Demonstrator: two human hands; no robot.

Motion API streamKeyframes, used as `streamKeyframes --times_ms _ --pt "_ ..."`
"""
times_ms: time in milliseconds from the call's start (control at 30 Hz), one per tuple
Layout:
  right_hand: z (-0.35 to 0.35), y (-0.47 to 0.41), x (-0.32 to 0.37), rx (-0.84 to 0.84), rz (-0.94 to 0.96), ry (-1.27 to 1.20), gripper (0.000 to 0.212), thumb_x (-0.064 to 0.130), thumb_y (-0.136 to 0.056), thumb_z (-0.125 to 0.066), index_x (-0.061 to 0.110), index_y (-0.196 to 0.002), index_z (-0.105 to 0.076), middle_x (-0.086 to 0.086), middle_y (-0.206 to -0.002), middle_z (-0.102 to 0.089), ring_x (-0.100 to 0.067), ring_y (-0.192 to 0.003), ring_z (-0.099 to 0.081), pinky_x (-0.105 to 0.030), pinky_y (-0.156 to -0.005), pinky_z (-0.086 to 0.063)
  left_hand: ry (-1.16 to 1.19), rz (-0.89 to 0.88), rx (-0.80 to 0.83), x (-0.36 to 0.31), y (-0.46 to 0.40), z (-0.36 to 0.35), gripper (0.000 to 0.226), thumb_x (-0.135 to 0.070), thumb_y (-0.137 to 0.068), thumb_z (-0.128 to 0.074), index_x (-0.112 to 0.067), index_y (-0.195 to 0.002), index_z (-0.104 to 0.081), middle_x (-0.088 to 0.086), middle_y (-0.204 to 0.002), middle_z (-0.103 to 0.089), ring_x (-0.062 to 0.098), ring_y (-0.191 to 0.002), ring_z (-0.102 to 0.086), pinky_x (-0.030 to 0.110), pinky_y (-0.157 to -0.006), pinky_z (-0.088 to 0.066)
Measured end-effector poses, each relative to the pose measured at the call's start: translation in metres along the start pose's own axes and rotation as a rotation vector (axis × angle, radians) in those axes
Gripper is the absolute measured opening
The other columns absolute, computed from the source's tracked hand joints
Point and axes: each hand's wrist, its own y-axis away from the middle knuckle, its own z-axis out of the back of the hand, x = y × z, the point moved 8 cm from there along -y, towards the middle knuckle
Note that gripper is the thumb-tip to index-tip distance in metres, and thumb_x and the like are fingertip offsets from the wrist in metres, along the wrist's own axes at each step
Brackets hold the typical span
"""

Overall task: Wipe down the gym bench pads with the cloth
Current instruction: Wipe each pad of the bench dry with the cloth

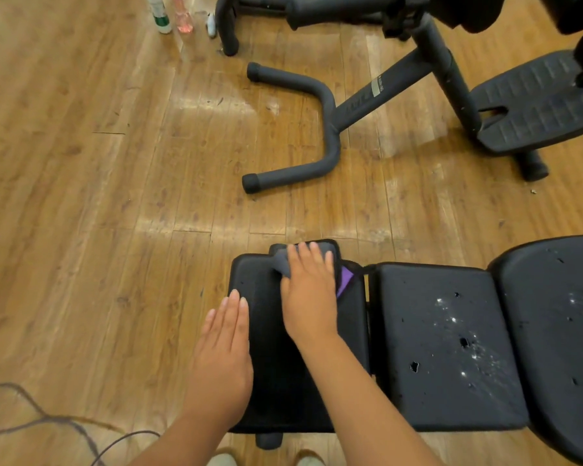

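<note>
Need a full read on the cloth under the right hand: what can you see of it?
The cloth looks soft and dark grey, with a purple corner showing at the little-finger side of the right hand. It lies crumpled at the far end of the black bench pad, a grey fold bunched beside the thumb. The hand presses flat on it with straight fingers and covers most of it, so its full shape cannot be told.

Bare left hand [223,358] and right hand [308,295], short nails, 2 pale shoes [223,461].
</note>
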Motion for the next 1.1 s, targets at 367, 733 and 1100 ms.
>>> streamKeyframes --times_ms 367,733,1100 --pt "0.016 0.013 -0.039 0.112 0.25 0.003 0.064 0.004 -0.088 -0.049 0.014 -0.146 -0.024 -0.003 -0.154 -0.02 -0.015 -0.143 -0.012 -0.03 -0.115 0.003 -0.118 0.018 0.044 -0.001 0.0 0.003 0.053 -0.016 -0.092 -0.027 0.0 -0.142 -0.034 0.017 -0.149 -0.034 0.029 -0.137 -0.033 0.047 -0.111 -0.021" --pt "0.009 0.045 -0.057 0.051 -0.109 -0.005 0.059 0.005 -0.091 -0.037 0.008 -0.147 -0.018 -0.009 -0.156 -0.013 -0.023 -0.144 -0.005 -0.035 -0.115 0.007 -0.123 0.025 0.031 -0.001 0.0 0.004 0.054 -0.015 -0.09 -0.03 0.0 -0.142 -0.034 0.017 -0.148 -0.035 0.029 -0.136 -0.035 0.047 -0.109 -0.023" --pt "-0.03 0.204 -0.012 0.025 -0.198 -0.001 0.078 0.021 -0.072 -0.032 0.017 -0.148 -0.012 -0.003 -0.157 0.006 -0.02 -0.144 -0.002 -0.036 -0.112 -0.008 -0.124 0.02 0.035 0.0 -0.001 0.002 0.054 -0.016 -0.091 -0.028 0.002 -0.142 -0.033 0.018 -0.148 -0.034 0.029 -0.137 -0.034 0.046 -0.11 -0.022"
